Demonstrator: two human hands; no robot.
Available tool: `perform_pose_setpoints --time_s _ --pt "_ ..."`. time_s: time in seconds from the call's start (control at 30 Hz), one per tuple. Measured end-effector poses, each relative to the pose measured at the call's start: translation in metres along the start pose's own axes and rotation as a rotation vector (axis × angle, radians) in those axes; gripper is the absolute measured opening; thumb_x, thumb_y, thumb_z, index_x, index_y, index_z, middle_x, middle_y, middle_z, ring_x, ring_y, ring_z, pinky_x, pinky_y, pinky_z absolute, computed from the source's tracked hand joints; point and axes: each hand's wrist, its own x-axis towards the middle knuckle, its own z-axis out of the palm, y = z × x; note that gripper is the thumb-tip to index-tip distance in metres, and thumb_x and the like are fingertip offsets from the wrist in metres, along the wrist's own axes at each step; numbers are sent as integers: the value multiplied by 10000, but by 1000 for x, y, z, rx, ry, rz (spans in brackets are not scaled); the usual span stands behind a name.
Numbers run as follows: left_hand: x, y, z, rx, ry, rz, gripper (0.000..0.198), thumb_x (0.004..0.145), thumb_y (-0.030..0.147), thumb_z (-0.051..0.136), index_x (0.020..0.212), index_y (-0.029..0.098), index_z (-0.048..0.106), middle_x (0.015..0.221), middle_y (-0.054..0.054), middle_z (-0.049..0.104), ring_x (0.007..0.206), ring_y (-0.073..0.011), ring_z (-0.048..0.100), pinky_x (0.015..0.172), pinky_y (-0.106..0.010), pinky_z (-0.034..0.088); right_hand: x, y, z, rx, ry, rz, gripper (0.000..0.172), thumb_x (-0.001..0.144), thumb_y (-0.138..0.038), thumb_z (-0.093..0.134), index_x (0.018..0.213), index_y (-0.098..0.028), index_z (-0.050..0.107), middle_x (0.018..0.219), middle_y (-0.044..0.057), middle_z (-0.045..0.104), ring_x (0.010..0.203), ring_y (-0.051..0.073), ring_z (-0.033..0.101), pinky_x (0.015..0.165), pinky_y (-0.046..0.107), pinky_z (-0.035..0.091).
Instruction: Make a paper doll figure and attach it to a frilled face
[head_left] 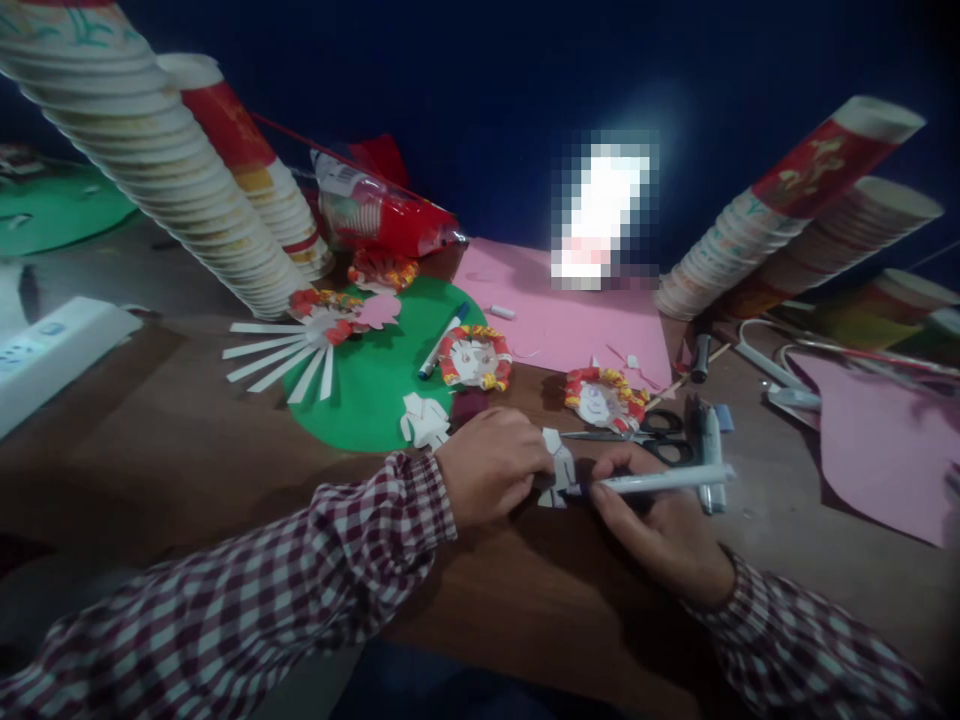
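Note:
My left hand [491, 465] is closed, pinching a small white paper cut-out [559, 468] down on the brown table [187, 440]. My right hand [660, 525] is closed around a white marker [664, 482], its tip touching the cut-out. Both sleeves are red and white plaid. Just beyond the hands lie black-handled scissors [652, 435] and two paper-cup faces with red and yellow fringes [475, 357] [604, 398].
A green paper disc [375, 380] holds another white cut-out [425, 420] and a marker [442, 342]. Pink paper sheets [570, 320] [885, 440] lie behind and right. Leaning stacks of paper cups [165, 170] [795, 215] stand left and right. A white power strip [52, 350] sits far left.

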Motion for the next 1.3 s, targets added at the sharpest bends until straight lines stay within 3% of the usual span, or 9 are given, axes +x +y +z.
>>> perform_pose_setpoints --time_s 0.33,1.3 --pt "-1 -2 4 -17 15 5 193 750 117 529 897 198 624 888 -24 617 881 -185 502 817 -343 380 1 0 1 -21 -61 -21 21 827 -216 543 824 -207 562 720 5 628 660 153 582 620 271 440" --pt "0 -3 6 5 46 19 194 754 120 528 872 189 667 898 -38 632 889 -196 511 815 -352 395 2 0 3 21 -58 25 42 830 -237 549 805 -205 556 656 -15 594 566 125 544 540 235 422"
